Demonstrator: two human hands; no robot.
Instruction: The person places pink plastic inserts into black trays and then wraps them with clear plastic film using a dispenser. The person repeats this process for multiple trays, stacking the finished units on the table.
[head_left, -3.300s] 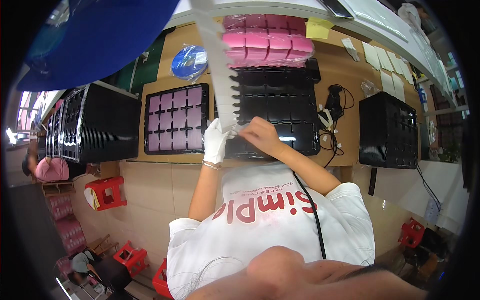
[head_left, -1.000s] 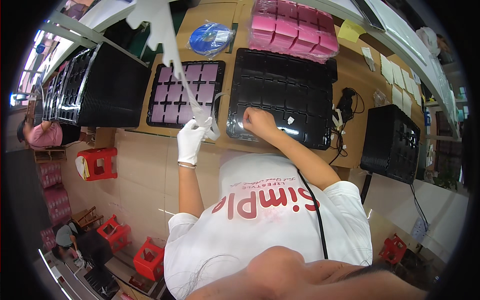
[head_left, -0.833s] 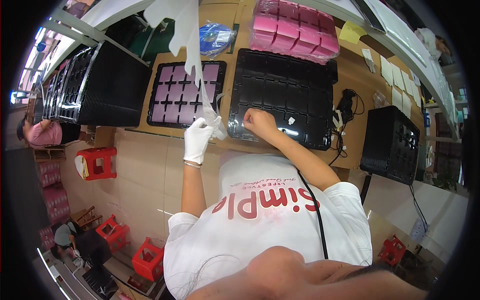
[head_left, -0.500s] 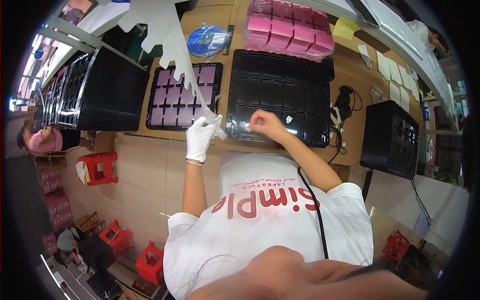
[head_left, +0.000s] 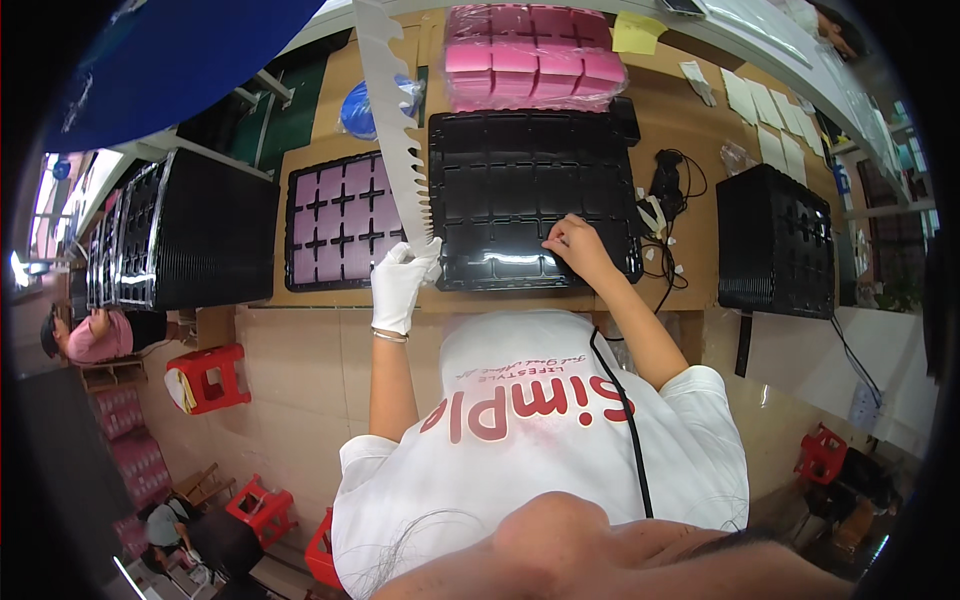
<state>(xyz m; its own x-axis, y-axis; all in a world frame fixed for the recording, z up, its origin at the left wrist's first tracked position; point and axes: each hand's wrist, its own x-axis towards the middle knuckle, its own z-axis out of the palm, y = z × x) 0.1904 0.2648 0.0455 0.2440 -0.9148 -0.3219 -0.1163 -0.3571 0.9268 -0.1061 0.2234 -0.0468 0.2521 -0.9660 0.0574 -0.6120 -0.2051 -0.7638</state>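
My left hand (head_left: 398,280), in a white glove, is closed on the lower end of a long white strip (head_left: 395,130) with a toothed edge, which runs up past the top of the view. My bare right hand (head_left: 578,250) rests its fingertips on a black plastic tray (head_left: 490,190) with a grid of cells. Its fingers are pressed together; anything in or under them is hidden. Left of that tray lies another black tray with pink pads (head_left: 330,200) in its cells, partly covered by the strip.
Plastic-wrapped pink blocks (head_left: 530,75) sit behind the trays. A bagged blue roll (head_left: 365,108) lies behind the strip. Tall stacks of black trays (head_left: 215,230) stand left and right. Black cables (head_left: 668,185) lie on the right. A large blue disc (head_left: 200,60) fills the upper left.
The view has shifted. My right hand has moved right and down onto the tray, where a small white piece lay before. The strip has swung more upright; the blue disc has come into view.
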